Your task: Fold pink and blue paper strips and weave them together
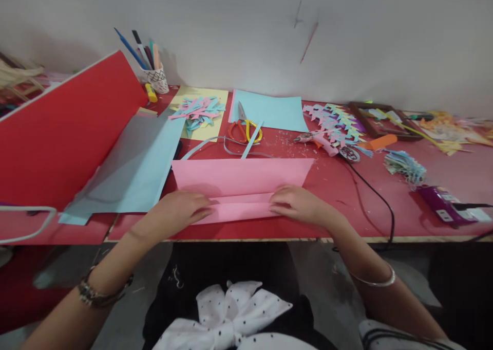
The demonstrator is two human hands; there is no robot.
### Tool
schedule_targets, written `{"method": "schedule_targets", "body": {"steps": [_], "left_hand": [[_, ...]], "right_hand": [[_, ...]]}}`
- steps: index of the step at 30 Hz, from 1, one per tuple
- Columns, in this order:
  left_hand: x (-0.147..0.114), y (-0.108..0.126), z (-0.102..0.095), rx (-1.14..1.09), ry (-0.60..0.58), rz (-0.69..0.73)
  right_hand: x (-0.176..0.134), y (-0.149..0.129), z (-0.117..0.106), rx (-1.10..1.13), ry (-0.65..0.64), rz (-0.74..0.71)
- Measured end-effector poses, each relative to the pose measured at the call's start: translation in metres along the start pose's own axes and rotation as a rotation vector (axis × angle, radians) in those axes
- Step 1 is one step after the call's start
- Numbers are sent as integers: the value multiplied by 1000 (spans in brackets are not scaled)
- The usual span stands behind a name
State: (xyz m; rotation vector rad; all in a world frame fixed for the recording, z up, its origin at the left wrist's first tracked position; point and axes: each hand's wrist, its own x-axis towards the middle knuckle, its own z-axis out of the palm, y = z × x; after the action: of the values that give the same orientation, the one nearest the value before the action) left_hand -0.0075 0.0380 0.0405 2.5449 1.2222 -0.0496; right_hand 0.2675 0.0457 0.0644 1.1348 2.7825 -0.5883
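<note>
A sheet of pink paper [242,175] lies on the red table in front of me, its near part folded over into a long strip. My left hand [190,207] grips the fold at its left end, thumb below and fingers above. At the right end my right hand [290,203] pinches the same fold, fingers curled over the paper. Just beyond the sheet are scissors [245,129] with red and yellow handles, and a thin pale blue paper strip [252,140] lies across them.
Blue paper [131,160] and a red board [73,129] are at left. Behind stand a pen cup [157,80], cut paper pieces [198,111] and a blue sheet [273,111]. Rightward lie a pink glue gun [323,140] with its cord, paper chains [327,121] and a purple power box [442,204].
</note>
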Motion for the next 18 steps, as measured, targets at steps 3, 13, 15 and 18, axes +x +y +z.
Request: {"method": "schedule_targets", "body": {"steps": [3,13,15,18], "left_hand": [[4,2,7,12,70,-25],[10,2,21,12,170,-88],[9,1,24,-44,204,-87],[6,-1,28,-136,292,-114]], "right_hand": [[11,-4,1,-132,31,24],[46,-31,27,-103,193,71],[54,-33,28,-122,159,56],[62,-31,27,-173,94,35]]}}
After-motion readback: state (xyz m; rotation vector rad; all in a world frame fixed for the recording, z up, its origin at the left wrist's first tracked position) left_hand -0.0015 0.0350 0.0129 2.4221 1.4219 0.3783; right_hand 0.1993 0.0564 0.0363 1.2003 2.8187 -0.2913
